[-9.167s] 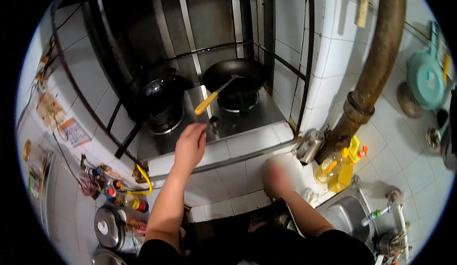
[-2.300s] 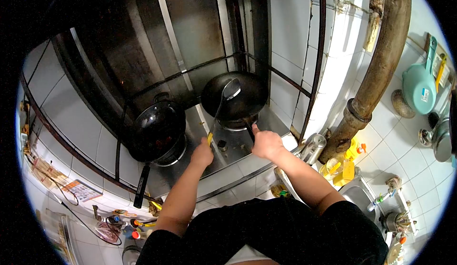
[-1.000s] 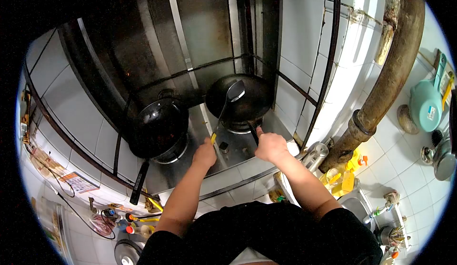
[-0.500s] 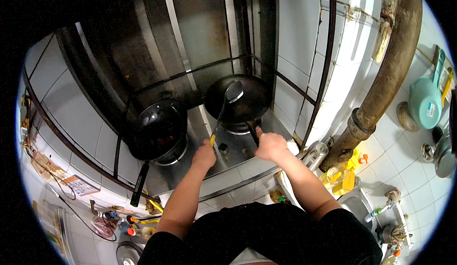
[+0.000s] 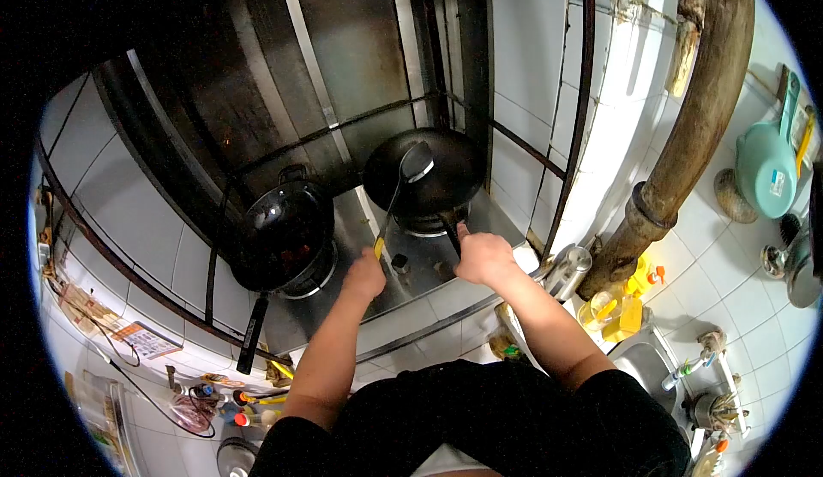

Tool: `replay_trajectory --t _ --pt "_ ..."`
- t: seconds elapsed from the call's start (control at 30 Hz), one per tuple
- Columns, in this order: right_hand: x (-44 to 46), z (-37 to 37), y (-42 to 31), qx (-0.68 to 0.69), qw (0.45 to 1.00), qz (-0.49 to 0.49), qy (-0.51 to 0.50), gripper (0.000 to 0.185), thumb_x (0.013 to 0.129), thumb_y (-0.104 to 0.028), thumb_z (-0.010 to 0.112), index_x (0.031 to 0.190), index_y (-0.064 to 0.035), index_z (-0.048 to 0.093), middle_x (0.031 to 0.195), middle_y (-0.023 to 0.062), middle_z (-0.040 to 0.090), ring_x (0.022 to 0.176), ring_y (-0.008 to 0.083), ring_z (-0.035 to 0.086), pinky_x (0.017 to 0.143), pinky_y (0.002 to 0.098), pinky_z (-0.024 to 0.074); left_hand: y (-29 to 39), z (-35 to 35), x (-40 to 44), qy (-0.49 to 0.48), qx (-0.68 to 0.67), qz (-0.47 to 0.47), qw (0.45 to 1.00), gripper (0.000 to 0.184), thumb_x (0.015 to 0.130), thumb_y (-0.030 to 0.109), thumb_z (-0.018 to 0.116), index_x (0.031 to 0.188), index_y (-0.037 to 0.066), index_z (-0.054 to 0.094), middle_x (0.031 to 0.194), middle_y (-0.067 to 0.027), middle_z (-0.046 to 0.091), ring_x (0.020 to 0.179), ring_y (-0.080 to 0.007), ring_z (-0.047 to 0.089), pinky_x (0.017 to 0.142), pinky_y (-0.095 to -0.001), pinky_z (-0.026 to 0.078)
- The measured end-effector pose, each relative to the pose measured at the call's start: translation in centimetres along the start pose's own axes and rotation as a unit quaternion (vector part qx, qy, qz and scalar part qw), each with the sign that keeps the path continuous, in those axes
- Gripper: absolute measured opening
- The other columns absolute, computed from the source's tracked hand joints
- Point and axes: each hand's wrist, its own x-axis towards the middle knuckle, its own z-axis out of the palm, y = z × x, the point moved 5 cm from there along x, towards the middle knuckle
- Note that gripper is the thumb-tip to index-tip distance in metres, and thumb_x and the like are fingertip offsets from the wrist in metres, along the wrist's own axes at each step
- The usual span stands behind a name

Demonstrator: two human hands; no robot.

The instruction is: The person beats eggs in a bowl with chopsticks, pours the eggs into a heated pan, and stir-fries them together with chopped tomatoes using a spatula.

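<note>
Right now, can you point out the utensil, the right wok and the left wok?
Utensil [image 5: 417,162]: head view, on its head.
Right wok [image 5: 459,170]: head view, on its bare inside.
Left wok [image 5: 285,218]: head view, on its inner wall.

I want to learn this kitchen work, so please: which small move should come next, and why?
Perhaps sweep the spatula gently across the right-side wok: the left hand holds the spatula's yellow handle, the head is over the wok, and the right hand grips the wok handle.
</note>
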Motion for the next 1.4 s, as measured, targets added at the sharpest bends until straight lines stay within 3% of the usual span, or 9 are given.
replay_trajectory --t 0.47,0.67,0.77,0.87,1.07,1.27,1.37,1.4 --pt "-0.1 -0.1 0.0 0.0 1.0 -0.014 0.028 0.071 0.073 -0.022 0.059 0.135 0.0019 0.034 0.1 0.0157 0.065 0.092 0.0286 0.064 0.077 0.0381 0.0524 0.0 -0.2 0.4 -0.025 0.044 -0.01 0.999 0.029 0.083 0.005 0.042 0.111 -0.004 0.041 0.106 -0.0292 0.058 0.101 -0.041 0.057 0.086 -0.0462 0.046" --pt "0.2 0.2 0.2 0.009 0.999 -0.012 0.032 0.07 0.073 -0.024 0.06 0.134 0.0007 0.036 0.098 0.0155 0.065 0.092 0.0291 0.064 0.077 0.0386 0.0525 0.8 -1.4 -0.6 -0.056 -0.012 -0.048 0.997 0.03 0.083 0.005 0.045 0.112 -0.004 0.04 0.106 -0.0296 0.057 0.1 -0.0402 0.058 0.086 -0.0461 0.046" --pt "0.4 0.3 0.2 0.007 0.999 -0.014 0.031 0.069 0.073 -0.025 0.06 0.133 -0.0001 0.036 0.1 0.016 0.065 0.092 0.0293 0.064 0.077 0.039 0.0523 0.5 -1.2 -0.2 -0.014 0.045 -0.017 0.999 0.031 0.082 0.005 0.046 0.111 -0.004 0.041 0.105 -0.0297 0.058 0.099 -0.0405 0.058 0.085 -0.0459 0.047" --pt "0.1 0.3 0.3 0.01 0.999 -0.018 0.028 0.069 0.074 -0.026 0.059 0.134 -0.0007 0.035 0.101 0.0166 0.064 0.092 0.0302 0.063 0.078 0.0395 0.052 -0.4 -0.2 0.7 -0.034 0.0 -0.027 0.999 0.032 0.082 0.006 0.047 0.112 -0.003 0.042 0.105 -0.0296 0.058 0.099 -0.0408 0.058 0.085 -0.0456 0.047" --pt "0.3 1.3 1.0 0.051 0.997 -0.03 0.057 0.073 0.074 -0.032 0.061 0.136 -0.0024 0.034 0.101 0.0191 0.063 0.092 0.0334 0.062 0.078 0.0408 0.0514 0.1 -1.2 -0.1 0.001 0.045 0.009 0.999 0.032 0.082 0.009 0.049 0.111 -0.004 0.043 0.101 -0.0294 0.059 0.097 -0.0417 0.058 0.084 -0.0468 0.047" --pt "-1.2 2.8 1.6 0.173 0.974 -0.046 0.14 0.075 0.074 -0.036 0.064 0.135 -0.0029 0.034 0.1 0.0239 0.062 0.088 0.0351 0.063 0.076 0.0421 0.0515 -1.7 -1.3 1.1 0.051 -0.055 0.062 0.995 0.036 0.077 0.017 0.064 0.104 -0.003 0.051 0.095 -0.0267 0.062 0.094 -0.0372 0.06 0.079 -0.0449 0.049" --pt "-1.9 2.6 1.3 0.114 0.972 -0.054 0.197 0.075 0.074 -0.034 0.065 0.135 -0.0029 0.034 0.092 0.0231 0.062 0.082 0.0359 0.063 0.073 0.0423 0.052 -1.5 -4.5 0.1 0.122 -0.12 0.066 0.983 0.039 0.074 0.017 0.068 0.106 0.0 0.053 0.089 -0.0229 0.064 0.083 -0.0316 0.064 0.072 -0.0418 0.05" --pt "-2.0 2.4 1.1 0.083 0.97 -0.057 0.219 0.075 0.074 -0.034 0.065 0.135 -0.003 0.034 0.089 0.0226 0.063 0.08 0.0361 0.063 0.072 0.0423 0.0521 -1.1 -5.8 -0.5 0.096 -0.179 0.033 0.979 0.04 0.073 0.016 0.069 0.108 0.004 0.055 0.083 -0.0188 0.065 0.067 -0.0263 0.066 0.065 -0.0381 0.05"
